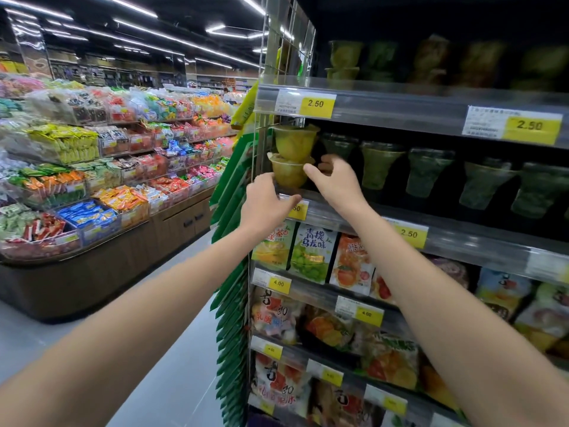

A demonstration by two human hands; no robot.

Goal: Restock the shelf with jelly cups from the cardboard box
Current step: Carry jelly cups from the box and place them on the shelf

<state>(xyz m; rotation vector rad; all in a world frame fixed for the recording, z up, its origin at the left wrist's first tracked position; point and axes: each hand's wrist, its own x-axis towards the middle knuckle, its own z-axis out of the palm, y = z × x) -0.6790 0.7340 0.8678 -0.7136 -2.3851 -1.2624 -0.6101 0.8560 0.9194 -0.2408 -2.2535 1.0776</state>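
Both arms are bare and reach up and forward, side by side. The left hand (pixel 267 201) has its back to the camera, and its fingers are curled in and mostly hidden. The right hand (pixel 334 177) is a little higher and just beside it. Its thumb points to the left and its fingers bend forward. The two hands are close together but do not touch.

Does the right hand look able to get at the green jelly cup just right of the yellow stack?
Probably yes. The right hand is already at the lower yellow cup, and the nearest green jelly cup stands just behind its fingers at the open shelf front, with nothing between them.
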